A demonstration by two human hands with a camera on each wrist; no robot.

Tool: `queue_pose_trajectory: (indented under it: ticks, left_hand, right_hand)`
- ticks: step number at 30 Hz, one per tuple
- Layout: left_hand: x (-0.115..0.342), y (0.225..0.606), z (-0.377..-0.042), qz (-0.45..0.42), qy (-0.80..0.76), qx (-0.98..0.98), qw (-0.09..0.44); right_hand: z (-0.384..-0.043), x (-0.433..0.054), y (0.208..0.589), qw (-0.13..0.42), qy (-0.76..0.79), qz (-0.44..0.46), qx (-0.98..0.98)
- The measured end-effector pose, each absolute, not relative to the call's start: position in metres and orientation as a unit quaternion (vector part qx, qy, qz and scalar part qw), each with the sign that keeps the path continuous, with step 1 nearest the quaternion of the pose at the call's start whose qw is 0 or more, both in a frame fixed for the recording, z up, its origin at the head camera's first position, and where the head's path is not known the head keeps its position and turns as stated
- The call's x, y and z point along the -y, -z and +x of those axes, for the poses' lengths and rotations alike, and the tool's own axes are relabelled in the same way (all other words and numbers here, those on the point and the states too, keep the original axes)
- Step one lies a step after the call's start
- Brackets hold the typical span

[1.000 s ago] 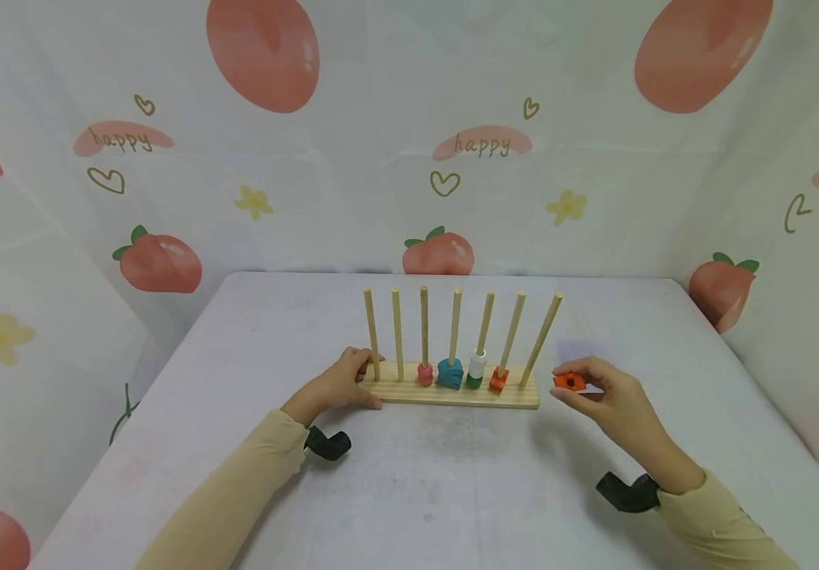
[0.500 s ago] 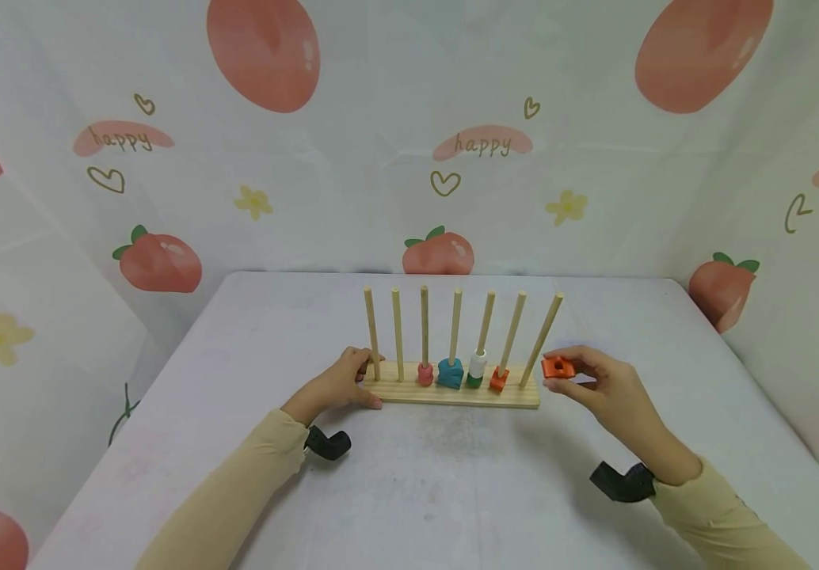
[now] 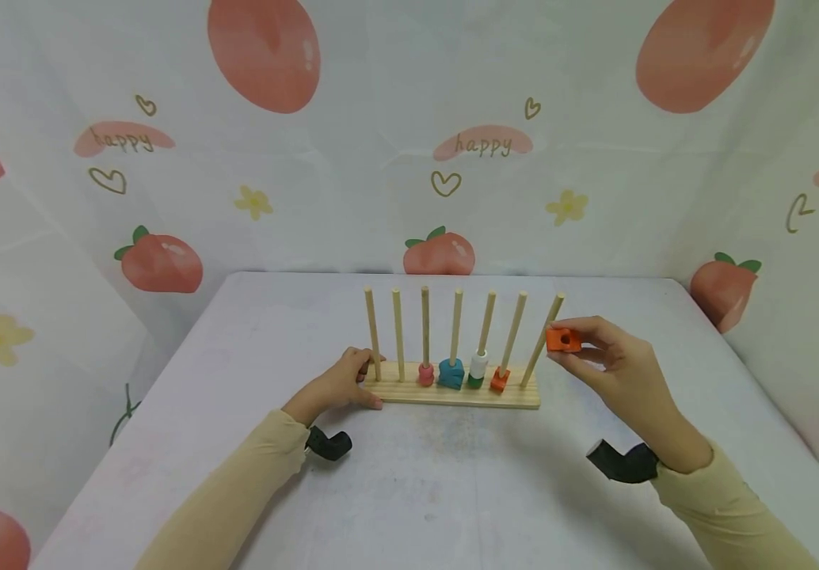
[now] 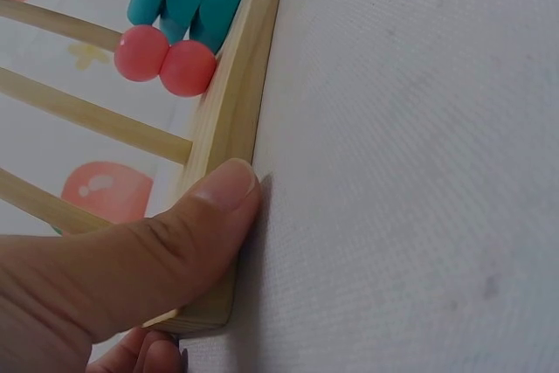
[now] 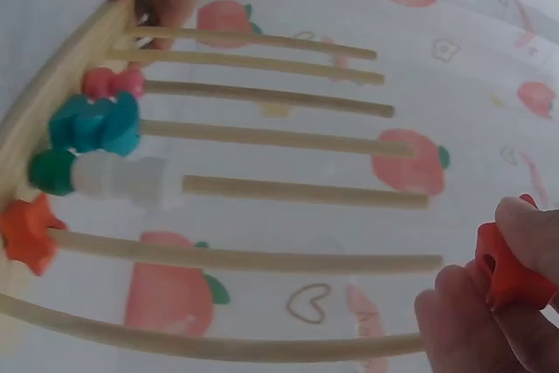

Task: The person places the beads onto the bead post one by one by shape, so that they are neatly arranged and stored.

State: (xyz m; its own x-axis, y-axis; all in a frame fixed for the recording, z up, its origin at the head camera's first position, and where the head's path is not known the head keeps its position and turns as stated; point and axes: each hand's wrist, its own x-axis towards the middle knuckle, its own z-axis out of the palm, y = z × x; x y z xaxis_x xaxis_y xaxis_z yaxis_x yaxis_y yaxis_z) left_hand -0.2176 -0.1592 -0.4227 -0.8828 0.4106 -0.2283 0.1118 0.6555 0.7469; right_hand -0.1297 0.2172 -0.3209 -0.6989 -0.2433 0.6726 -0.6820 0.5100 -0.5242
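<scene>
My left hand (image 3: 341,380) grips the left end of a wooden peg board (image 3: 452,396), its thumb (image 4: 196,224) along the front edge in the left wrist view. Pinched between thumb and fingers of my right hand (image 3: 616,360) is an orange star-shaped bead (image 3: 563,340) with a hole, held up beside the rightmost peg (image 3: 541,340). Pink beads (image 3: 426,374), blue beads (image 3: 451,374), a white piece (image 3: 478,363) over a green one (image 3: 476,381), and another orange star bead (image 3: 500,380) sit low on the middle pegs. Both left pegs and the rightmost peg are bare.
The board stands on a table with a pale cloth (image 3: 424,475). Behind it hangs a white curtain (image 3: 352,198) printed with peaches. A black camera mount sits on each wrist, the left one (image 3: 329,444) close to the tabletop.
My right hand has moved left and then up with the orange star bead, from right of the board to beside the upper part of the rightmost peg. The left hand has stayed still.
</scene>
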Motion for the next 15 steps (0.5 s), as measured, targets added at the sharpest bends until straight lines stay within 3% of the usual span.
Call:
queue_pose_trajectory:
  ticks: [15]
  left_hand:
    - [0.158,0.423,-0.217,0.144,-0.384,-0.892,0.191]
  right_hand:
    - [-0.150,-0.219,0.290,0.319,-0.483,0.298,0.759]
